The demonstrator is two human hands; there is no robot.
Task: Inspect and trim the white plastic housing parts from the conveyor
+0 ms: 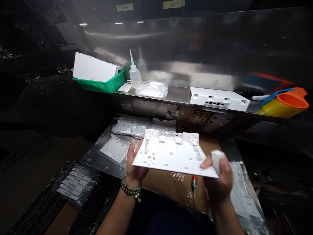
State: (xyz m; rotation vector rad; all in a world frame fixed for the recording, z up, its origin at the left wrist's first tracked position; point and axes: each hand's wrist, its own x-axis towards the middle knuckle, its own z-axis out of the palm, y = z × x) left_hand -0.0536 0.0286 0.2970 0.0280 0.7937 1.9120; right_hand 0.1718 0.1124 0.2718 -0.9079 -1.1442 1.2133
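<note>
Clips and posts face up on the white plastic panel (168, 160), which is held tilted above the counter (94, 160), its raised wall away from the wearer. Left hand (135, 163) is closed around one side edge; right hand (222, 173) clamps the near right corner while also pinching a white wad (216, 160), perhaps a wipe. Gripping the margins probably spares the small clips and leaves most of the inner face open to view.

Beneath lies a cardboard sheet (156, 182), maybe to guard against scratches, with a red-ended tool (194, 181) on it, partly hidden by the panel. A bagged panel (116, 148) on the left and plastic-wrapped parts (244, 192) on the right narrow the working space. Behind, the shelf (178, 94) carries a green bin (97, 85), a squeeze bottle (135, 77), a plastic bag (153, 89) and a white housing (218, 98).
</note>
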